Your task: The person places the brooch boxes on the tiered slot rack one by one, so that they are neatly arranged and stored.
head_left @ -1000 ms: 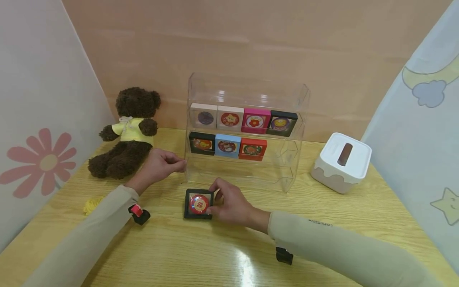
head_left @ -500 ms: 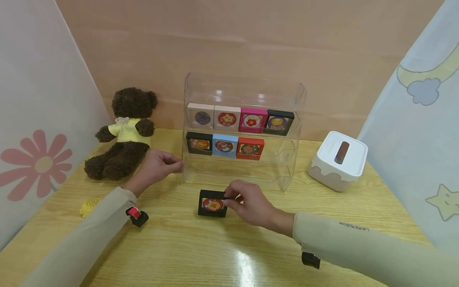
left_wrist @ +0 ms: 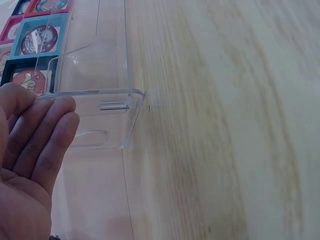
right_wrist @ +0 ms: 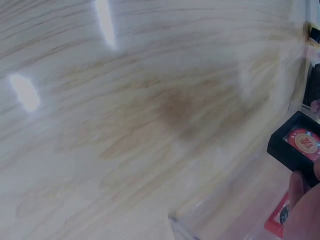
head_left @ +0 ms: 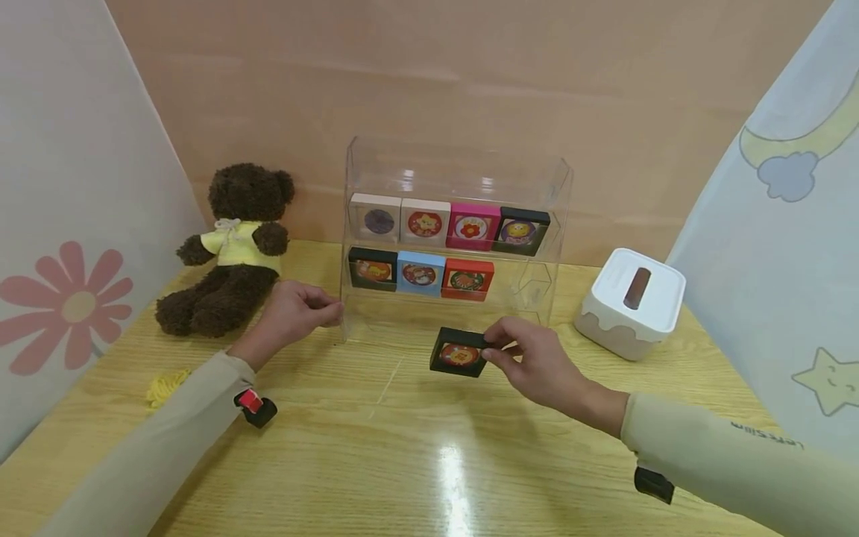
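In the head view my right hand [head_left: 537,365] pinches a black square box [head_left: 459,353] by its right edge. The box has a round red badge with a gold character under its clear front, and it is held up off the table before the rack's lower right part. My left hand [head_left: 295,313] pinches the left side edge of a clear acrylic display rack [head_left: 443,317]; the left wrist view has its thumb and fingers [left_wrist: 52,132] at that edge. Upper shelf boxes include a pink box [head_left: 473,226]. Below sit a black box [head_left: 373,269], a blue box [head_left: 420,273] and a red box [head_left: 467,280].
A brown teddy bear [head_left: 248,250] in a yellow top sits left of the rack. Yellow yarn [head_left: 166,389] lies by the left forearm. To the right stands a white-lidded tissue box [head_left: 631,302]. Printed cloths hang at both sides of the wooden table [head_left: 376,462].
My right hand has lifted the black box from the table, tilted it more upright and carried it right and towards the rack. The left hand stays on the rack's edge.
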Demonstrator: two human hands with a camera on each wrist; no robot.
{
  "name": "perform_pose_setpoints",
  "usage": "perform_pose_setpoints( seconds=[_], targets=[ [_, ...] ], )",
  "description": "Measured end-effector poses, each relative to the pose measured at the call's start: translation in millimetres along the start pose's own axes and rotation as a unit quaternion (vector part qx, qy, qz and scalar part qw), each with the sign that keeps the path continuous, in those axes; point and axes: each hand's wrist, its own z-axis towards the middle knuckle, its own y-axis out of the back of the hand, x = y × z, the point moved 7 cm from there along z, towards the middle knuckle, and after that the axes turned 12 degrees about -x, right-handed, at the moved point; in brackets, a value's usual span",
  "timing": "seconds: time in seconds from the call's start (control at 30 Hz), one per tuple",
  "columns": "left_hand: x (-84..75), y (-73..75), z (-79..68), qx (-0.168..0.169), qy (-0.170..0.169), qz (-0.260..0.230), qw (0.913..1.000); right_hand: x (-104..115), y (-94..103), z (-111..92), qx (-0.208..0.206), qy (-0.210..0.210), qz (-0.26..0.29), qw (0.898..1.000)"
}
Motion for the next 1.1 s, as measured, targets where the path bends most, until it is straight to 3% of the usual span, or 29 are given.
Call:
perform_pose_setpoints(
  seconds=[0.17, 0.33, 0.5, 0.8, 1.1],
  targets=[
    [1.7, 1.8, -0.4, -0.007, 0.006, 0.005, 0.9999, 0.6, 21.1, 6.0, -0.012, 0.014, -0.02, 1.0],
    [3.0, 2.3, 0.0, -0.005, 0.009, -0.008, 0.9999, 1.9, 41.8, 17.8, -0.055, 0.058, -0.053, 0.995],
    [4.4, 1.3, 0.0, -0.001, 0.008, -0.011, 0.9999, -1.4, 62.5, 30.7, -0.096, 0.075, -0.091, 0.988],
    [6.1, 0.7, 1.0, -0.002, -0.007, -0.034, 0.9994, -7.7, 92.2, 52.8, -0.122, 0.051, -0.144, 0.981],
    [3.9, 0.2, -0.6, 0.0, -0.022, -0.041, 0.9989, -16.3, 109.1, 64.6, -0.145, 0.033, -0.148, 0.978]
  ],
)
